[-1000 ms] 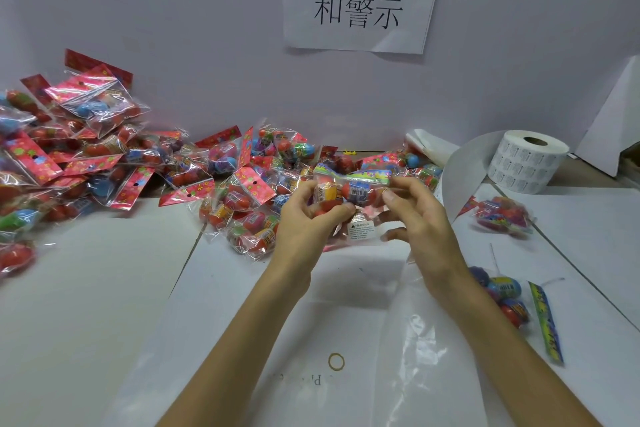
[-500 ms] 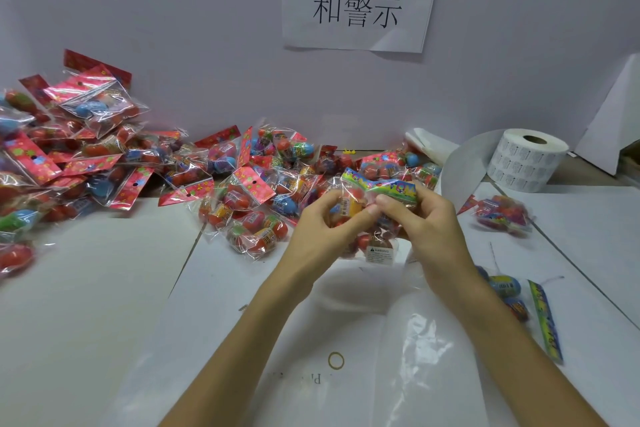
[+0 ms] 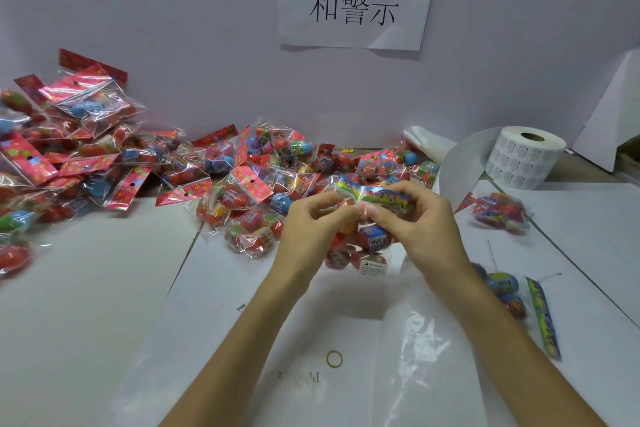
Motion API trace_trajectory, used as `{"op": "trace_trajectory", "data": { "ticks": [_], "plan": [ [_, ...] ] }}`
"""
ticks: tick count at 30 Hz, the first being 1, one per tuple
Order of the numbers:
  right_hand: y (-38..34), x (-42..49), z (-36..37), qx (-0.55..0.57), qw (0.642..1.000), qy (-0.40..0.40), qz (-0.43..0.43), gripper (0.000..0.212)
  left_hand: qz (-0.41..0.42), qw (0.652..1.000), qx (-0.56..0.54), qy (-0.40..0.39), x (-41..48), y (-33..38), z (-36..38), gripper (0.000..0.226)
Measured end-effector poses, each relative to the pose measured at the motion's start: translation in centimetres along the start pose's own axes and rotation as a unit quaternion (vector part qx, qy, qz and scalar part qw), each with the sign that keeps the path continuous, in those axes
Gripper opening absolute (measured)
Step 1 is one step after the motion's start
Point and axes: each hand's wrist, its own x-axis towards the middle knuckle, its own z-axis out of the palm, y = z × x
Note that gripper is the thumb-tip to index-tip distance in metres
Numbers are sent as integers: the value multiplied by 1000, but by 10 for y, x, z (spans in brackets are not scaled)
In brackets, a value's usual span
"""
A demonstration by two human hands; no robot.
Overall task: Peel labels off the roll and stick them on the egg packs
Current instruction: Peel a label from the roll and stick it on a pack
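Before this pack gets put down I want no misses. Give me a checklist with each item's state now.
1. Both the left hand and right hand grip the held pack: ok.
2. A warning label is on the held pack, near its lower edge: ok.
3. That label is pressed flat: cannot tell.
4. The label roll is in view at the right: ok.
5. A pile of packs lies behind: ok.

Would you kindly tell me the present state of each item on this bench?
held egg pack: lifted, warning label stuck on its lower end.
left hand: pinches the pack's top edge.
right hand: pinches the same edge.
label roll: on end, liner trailing loose.
pile of egg packs: heaped against the wall.
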Motion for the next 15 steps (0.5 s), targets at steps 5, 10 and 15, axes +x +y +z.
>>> {"op": "trace_trajectory", "data": {
  "ticks": [5,10,15],
  "plan": [
    [0,1,-2,61,995,-34,64,12,17,999,1,35,1,-2,-3,31],
    [3,3,-5,2,995,-49,82,9,8,999,-2,39,0,-2,-5,23],
    [1,5,-11,26,997,-39,61,15,-16,999,-6,34,-3,-1,0,21]
  ]
}}
